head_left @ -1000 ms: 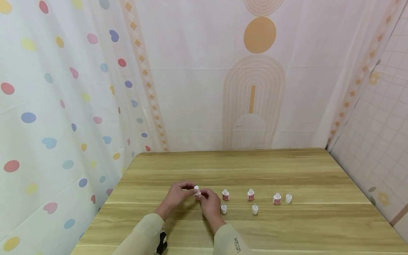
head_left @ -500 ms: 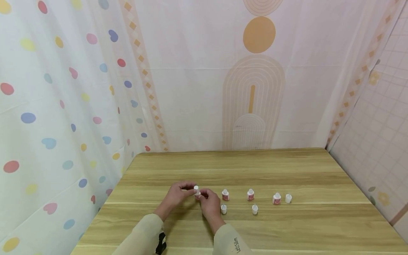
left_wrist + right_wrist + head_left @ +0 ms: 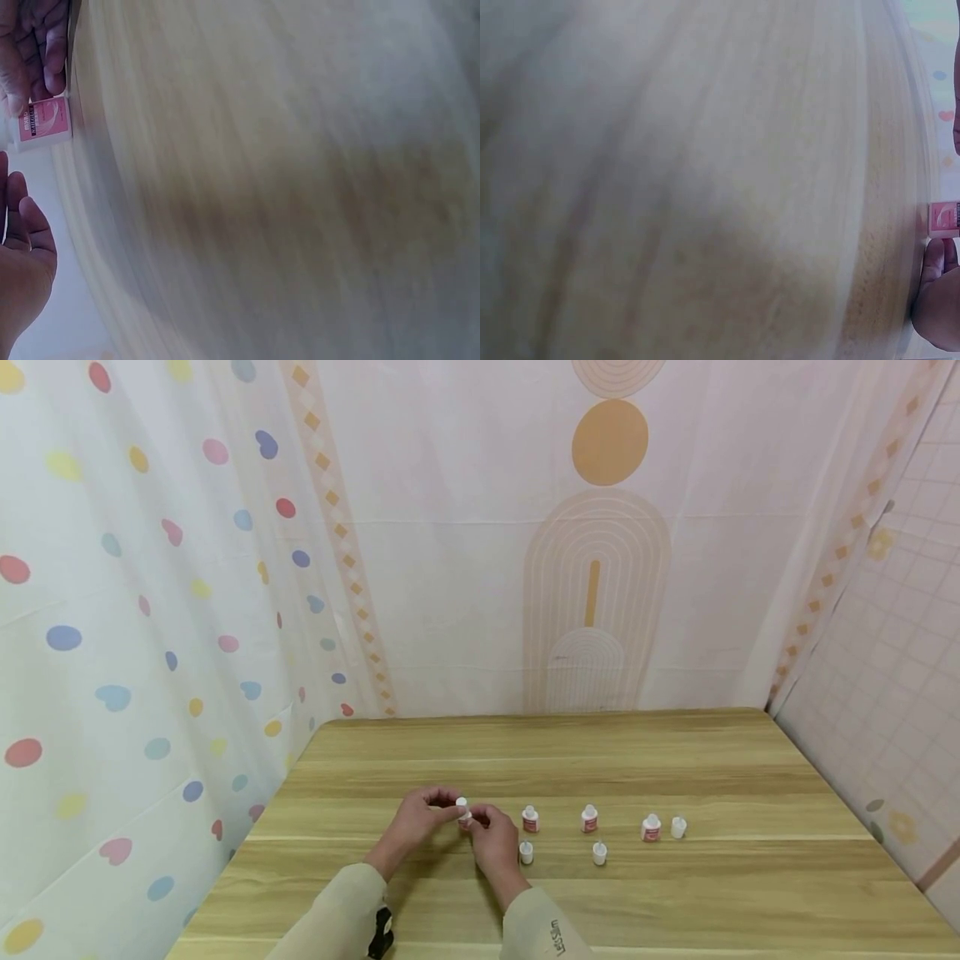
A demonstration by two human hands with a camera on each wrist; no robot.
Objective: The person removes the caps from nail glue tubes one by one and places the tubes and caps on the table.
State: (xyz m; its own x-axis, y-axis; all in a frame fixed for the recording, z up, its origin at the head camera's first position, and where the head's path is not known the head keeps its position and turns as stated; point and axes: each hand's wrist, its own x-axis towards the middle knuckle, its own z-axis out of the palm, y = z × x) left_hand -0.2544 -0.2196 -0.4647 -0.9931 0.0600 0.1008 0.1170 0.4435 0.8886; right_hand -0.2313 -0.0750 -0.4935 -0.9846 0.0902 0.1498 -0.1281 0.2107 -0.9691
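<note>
Between the two hands a small white bottle (image 3: 464,821) with a pink label stands upright on the wooden table. My left hand (image 3: 417,815) pinches its white cap (image 3: 461,803) at the top. Lower down, my right hand (image 3: 495,843) grips the bottle's body from the right. The label faces the camera in the left wrist view, where the bottle (image 3: 46,121) shows beside the right hand's fingers (image 3: 13,75). Only the base end of the bottle (image 3: 943,218) appears at the right wrist view's edge. Whether the cap is screwed tight cannot be told.
To the right stand three uncapped bottles (image 3: 531,819) (image 3: 589,819) (image 3: 651,828) of the same kind. Near each, a white cap (image 3: 527,853) (image 3: 599,853) (image 3: 678,827) lies upturned, with a thin stem showing on two. Patterned curtains (image 3: 465,568) hang behind the table (image 3: 720,893).
</note>
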